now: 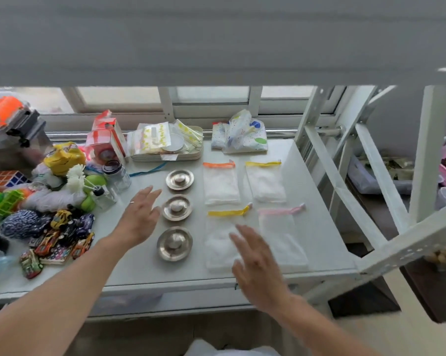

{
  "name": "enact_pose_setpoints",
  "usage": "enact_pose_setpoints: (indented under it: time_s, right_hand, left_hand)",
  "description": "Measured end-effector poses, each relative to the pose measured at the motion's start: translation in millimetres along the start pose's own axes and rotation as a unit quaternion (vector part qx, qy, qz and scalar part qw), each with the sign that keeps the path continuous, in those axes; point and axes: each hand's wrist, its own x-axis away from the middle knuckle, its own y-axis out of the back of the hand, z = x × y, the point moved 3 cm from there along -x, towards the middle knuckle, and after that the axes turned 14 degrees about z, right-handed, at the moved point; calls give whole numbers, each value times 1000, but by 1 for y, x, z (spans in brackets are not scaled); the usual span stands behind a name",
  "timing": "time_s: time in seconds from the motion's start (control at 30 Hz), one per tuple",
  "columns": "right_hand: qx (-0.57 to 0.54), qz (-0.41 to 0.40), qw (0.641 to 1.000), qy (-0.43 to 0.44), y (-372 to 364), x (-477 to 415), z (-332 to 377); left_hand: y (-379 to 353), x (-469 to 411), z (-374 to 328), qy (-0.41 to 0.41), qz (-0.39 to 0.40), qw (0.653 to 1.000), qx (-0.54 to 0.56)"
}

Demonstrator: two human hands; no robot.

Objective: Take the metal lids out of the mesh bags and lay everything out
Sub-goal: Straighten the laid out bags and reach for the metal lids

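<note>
Lying flat: three metal lids (177,208) | four mesh bags (220,185) | both hands empty

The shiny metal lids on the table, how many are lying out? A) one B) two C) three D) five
C: three metal lids lie in a column beside the mesh bags, the far one, the middle one and the near one, each apart from the others.
</note>
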Motion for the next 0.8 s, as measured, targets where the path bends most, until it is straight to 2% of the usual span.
enact_pose_setpoints:
  time_s: [0.07,0.23,0.43,0.8]
  right_hand:
    - [14,46,999,14,-23,6,30]
    - [45,95,994,11,-47,-13,79]
    - [84,154,984,-28,-72,-37,103]
    - [91,139,984,-69,-78,-30,116]
  left_hand:
    - [-6,3,6,-13,26,1000,-4]
    - [-3,5,9,-56,56,997,-27]
    - [-9,-6,-5,-126,107,984,-65]
    - [-15,-15,-4,-141,109,982,-68]
